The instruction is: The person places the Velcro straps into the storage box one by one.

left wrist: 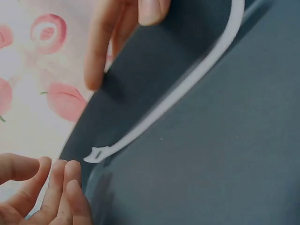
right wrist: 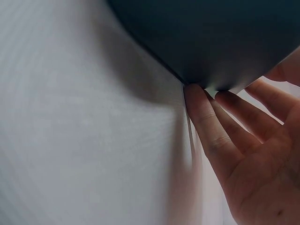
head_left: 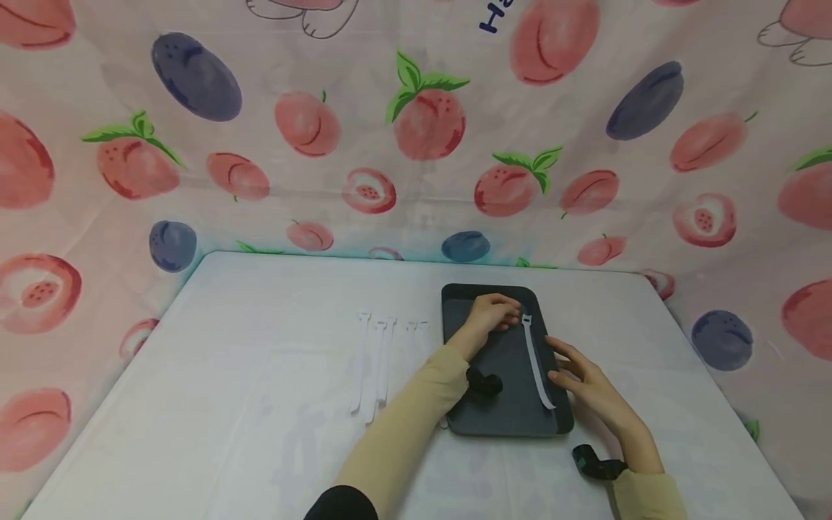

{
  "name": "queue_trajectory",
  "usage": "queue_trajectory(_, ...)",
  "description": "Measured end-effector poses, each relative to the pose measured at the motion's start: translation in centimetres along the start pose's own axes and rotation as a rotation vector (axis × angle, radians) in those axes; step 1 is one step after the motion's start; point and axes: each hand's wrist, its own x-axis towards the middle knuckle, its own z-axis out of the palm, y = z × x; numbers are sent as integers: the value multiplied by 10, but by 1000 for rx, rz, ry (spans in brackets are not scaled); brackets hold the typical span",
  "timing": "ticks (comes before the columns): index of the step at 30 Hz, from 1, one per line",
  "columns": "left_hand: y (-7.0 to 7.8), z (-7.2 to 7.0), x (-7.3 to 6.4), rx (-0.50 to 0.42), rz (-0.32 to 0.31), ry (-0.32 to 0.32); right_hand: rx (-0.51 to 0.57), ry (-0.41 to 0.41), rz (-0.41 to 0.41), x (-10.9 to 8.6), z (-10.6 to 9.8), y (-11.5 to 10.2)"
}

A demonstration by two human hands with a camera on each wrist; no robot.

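White, maybe plastic strip (head_left: 535, 363) lies inside the dark tray (head_left: 481, 420), along its right wall, notched end far. Left hand (head_left: 490, 315) has its fingers loosely bunched just beside that end, gripping nothing I can see; right hand (head_left: 588, 379) pinches the right rim, thumb over it. Looks like the step is settling the strip straight, so I'd brace the rim and nudge lightly with the left fingertips. Can't tell if it's fully flat. More strips (head_left: 378, 365) lie left on the white table (head_left: 195, 433), tough to spot. My left arm (head_left: 403, 426) partly blocks that side, and its wrist camera (head_left: 484, 383) hangs over the tray, so watch for bumps. Fruit-print backdrop (head_left: 416, 238) on the far side.
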Motion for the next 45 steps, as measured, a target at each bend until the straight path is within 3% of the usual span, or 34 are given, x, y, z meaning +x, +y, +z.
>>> queue_trajectory(15,7,-14,-28,38,27,-82,0,3,21,1,-1,0)
queue_trajectory(30,7,-32,-66,44,130,-151,23,-6,33,2,-1,1)
queue_trajectory(45,19,-57,-109,17,220,-162,14,-1,34,1,0,0)
